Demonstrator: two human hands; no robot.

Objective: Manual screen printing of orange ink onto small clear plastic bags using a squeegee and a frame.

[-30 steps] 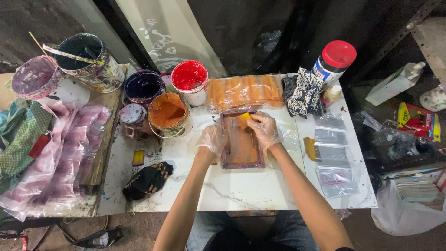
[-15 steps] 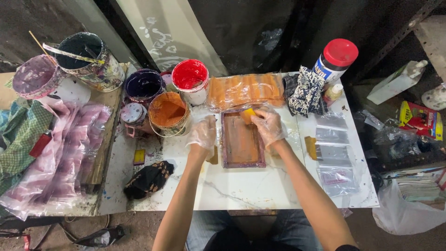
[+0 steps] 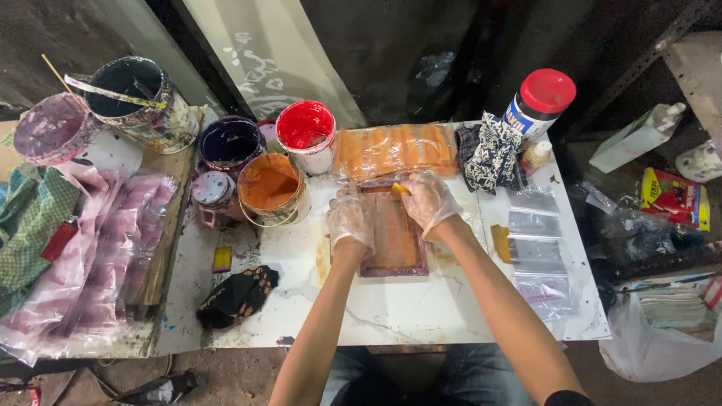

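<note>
Orange-smeared printing frame | left hand grips edge | right hand holds squeegee

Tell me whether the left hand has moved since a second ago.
Yes. The left hand slid from the frame's middle to its left edge, toward the orange paint tub.

- My left hand covers the left rail of the printing frame; I cannot tell its grip there.
- My right hand hides most of the small yellow-orange piece at the frame's far end; its shape is unreadable.
- Left of the frame, the picture's edge cuts off the green checked cloth.
- Right of the frame, the white bag runs out of view.
</note>
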